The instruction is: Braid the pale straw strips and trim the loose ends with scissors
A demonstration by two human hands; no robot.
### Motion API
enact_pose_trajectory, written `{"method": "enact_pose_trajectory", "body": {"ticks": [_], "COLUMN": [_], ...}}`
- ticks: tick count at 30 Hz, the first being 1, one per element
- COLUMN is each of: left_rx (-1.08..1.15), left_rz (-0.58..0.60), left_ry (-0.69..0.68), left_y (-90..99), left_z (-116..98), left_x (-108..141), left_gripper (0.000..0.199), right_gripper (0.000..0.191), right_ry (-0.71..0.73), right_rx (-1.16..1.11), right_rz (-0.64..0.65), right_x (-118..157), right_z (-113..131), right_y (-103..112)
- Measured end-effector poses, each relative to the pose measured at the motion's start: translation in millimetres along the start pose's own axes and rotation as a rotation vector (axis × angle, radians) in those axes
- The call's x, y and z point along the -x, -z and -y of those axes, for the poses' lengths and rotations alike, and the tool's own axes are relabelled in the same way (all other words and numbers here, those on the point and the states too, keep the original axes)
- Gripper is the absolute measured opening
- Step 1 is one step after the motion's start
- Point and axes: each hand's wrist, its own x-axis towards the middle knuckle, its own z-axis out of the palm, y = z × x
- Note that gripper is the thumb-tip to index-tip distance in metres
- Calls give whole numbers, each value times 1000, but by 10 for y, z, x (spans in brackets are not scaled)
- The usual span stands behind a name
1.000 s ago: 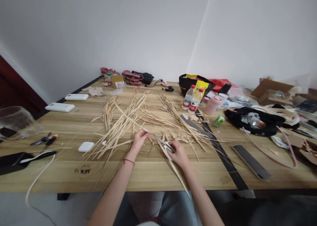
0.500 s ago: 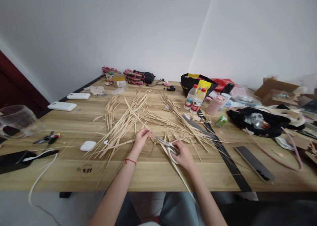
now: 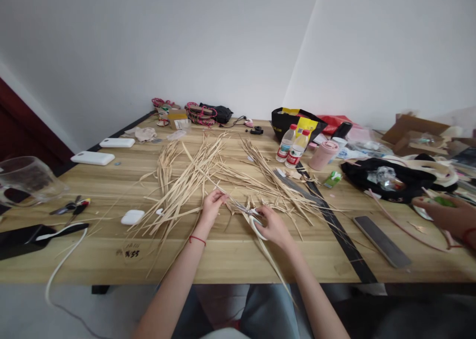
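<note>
Between the fingers of my left hand (image 3: 213, 206) is a long pale strip (image 3: 208, 179), flat like straw or split bamboo. My right hand (image 3: 273, 225) grips a pair of scissors (image 3: 256, 225) by its white handles, the blades pointing left along the strip. From under the scissors the strip's tail (image 3: 275, 265) runs down over the table's front edge. Whether the blades are touching the strip is too small to tell. Ahead of my hands lies a loose heap of similar strips (image 3: 186, 190), with more strips (image 3: 260, 168) fanned out on the right.
Two bottles (image 3: 295, 150) and a pink cup (image 3: 323, 155) stand back right. A phone (image 3: 381, 241) lies on the right of the table. Another person's hand (image 3: 446, 212) reaches in at the right edge, holding something green. A white case (image 3: 132, 217) sits left of the heap.
Another person's hand has entered at the right edge. The scissor handles have drawn closer together. My left hand stays almost in place, still pinching the strip.
</note>
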Motion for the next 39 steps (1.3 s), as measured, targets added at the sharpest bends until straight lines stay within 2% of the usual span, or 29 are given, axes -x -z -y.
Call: {"method": "enact_pose_trajectory", "body": {"ticks": [11,19,39], "left_rx": [-41,-28,-3], "left_rz": [102,106,157], "left_ry": [29,36,25], "left_y": [-99,-85,-74], "left_z": [37,62,16], "left_x": [60,53,50], "left_gripper": [18,14,23], "right_gripper": [22,22,16], "right_ry": [-16,-8,-21], "right_rx": [-24,-6,10], "right_rz": [-33,-60,-62], "right_x": [-62,-84,-47], "right_z": [22,96,64], "right_y": [-57,-94,-76]}}
